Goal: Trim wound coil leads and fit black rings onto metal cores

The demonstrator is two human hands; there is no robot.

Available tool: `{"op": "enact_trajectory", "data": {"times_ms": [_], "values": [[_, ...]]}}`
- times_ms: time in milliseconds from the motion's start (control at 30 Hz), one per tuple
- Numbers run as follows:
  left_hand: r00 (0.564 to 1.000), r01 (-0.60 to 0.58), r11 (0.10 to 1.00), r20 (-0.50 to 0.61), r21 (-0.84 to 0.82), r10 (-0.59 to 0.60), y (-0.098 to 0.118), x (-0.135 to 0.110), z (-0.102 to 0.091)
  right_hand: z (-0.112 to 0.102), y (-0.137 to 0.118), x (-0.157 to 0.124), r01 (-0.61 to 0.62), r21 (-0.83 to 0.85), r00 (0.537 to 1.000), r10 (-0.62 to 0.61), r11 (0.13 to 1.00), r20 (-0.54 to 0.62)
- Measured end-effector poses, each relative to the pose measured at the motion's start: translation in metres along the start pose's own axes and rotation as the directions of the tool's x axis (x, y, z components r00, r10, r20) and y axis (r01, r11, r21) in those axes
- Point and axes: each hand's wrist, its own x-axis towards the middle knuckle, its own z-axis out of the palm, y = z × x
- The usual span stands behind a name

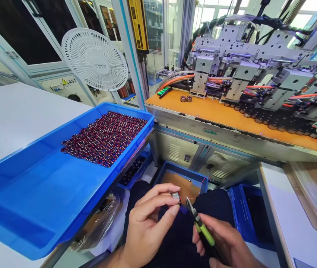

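One metallic piece (pixel 176 195) (tapered pliers (pixel 199 221) nearby)

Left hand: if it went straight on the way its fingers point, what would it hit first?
The left hand, holding a small metal part, would probably meet the tip of the green-and-black tool in the right hand, though depth is unclear.

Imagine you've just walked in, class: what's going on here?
A person's left hand pinches a small metal part. The right hand holds green-and-black pliers, their nose close to the part; whether it grips anything is too small to tell. A small blue tray lies beyond the hands, and a larger blue tray to the left holds many small dark pieces.
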Motion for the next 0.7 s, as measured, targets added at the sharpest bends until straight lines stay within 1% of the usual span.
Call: {"op": "enact_trajectory", "data": {"times_ms": [267, 400, 600, 700], "values": [[1.000, -0.003, 1.000, -0.002, 0.005, 0.003, 0.001, -0.001, 0.001, 0.001, 0.000, -0.002, -0.054, -0.008, 0.998, 0.054, 0.998, -0.017], [1.000, -0.009, 1.000, -0.001, 0.011, 0.009, 0.002, 0.000, 0.001, 0.000, 0.000, -0.005, -0.127, -0.023, 0.991, 0.126, 0.992, -0.032], [1.000, 0.002, 1.000, 0.011, 0.011, -0.002, 0.002, 0.001, 0.003, 0.002, 0.007, -0.003, -0.020, -0.027, 0.998, 0.019, 0.999, -0.054], [1.000, -0.002, 1.000, 0.012, 0.008, 0.002, 0.001, 0.001, 0.003, 0.002, 0.014, -0.004, -0.050, -0.009, 0.994, 0.049, 0.999, -0.097]]}}
